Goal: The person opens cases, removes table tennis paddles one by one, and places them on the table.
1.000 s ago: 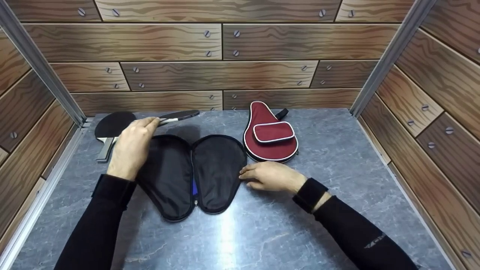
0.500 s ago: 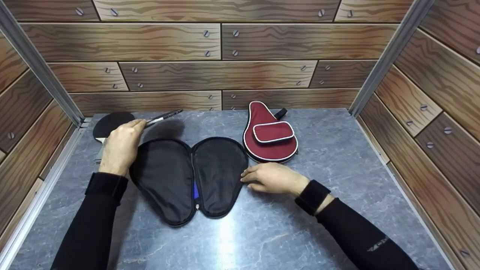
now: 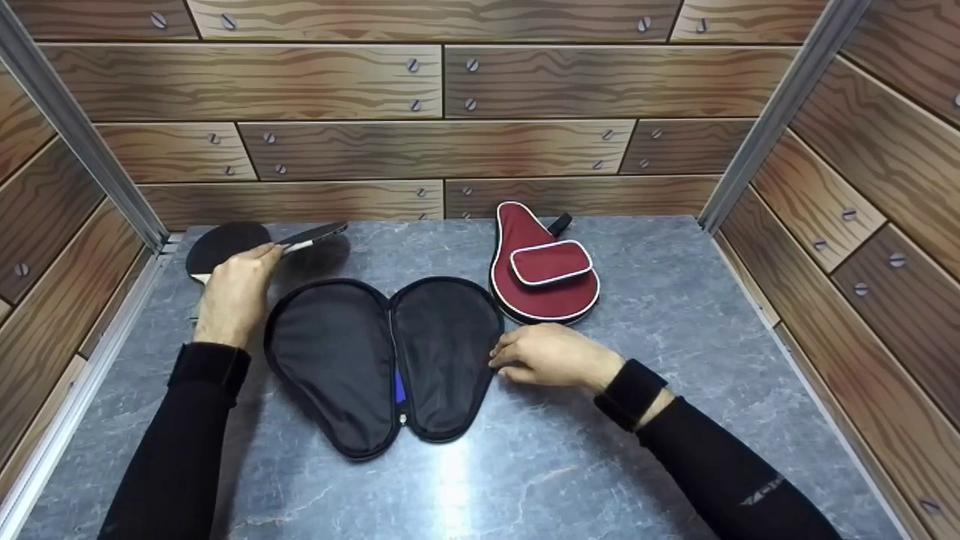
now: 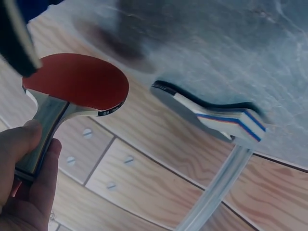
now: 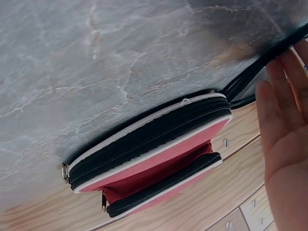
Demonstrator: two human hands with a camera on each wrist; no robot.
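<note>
My left hand (image 3: 234,291) grips a table tennis bat (image 3: 319,234) by its handle, at the back left above the table. In the left wrist view, the held bat's red face (image 4: 79,82) shows, with thumb and fingers on opposite sides of the handle. A second bat (image 3: 225,246), black side up, lies partly hidden behind that hand. A black bat case (image 3: 330,352) lies unzipped and spread in two halves, with a blue patch at its fold. My right hand (image 3: 551,354) touches the case's right edge with its fingertips; the fingers look fairly straight in the right wrist view.
A red bat case (image 3: 551,296) with white piping and a front pocket stands close behind my right hand, touching or nearly touching the black case. Wood-patterned walls (image 3: 345,150) and metal corner posts (image 3: 757,142) enclose the grey marbled table (image 3: 675,300).
My left hand has moved left with the bat, towards the second bat. The black case has shifted slightly right and nearer me, with my right hand staying at its edge.
</note>
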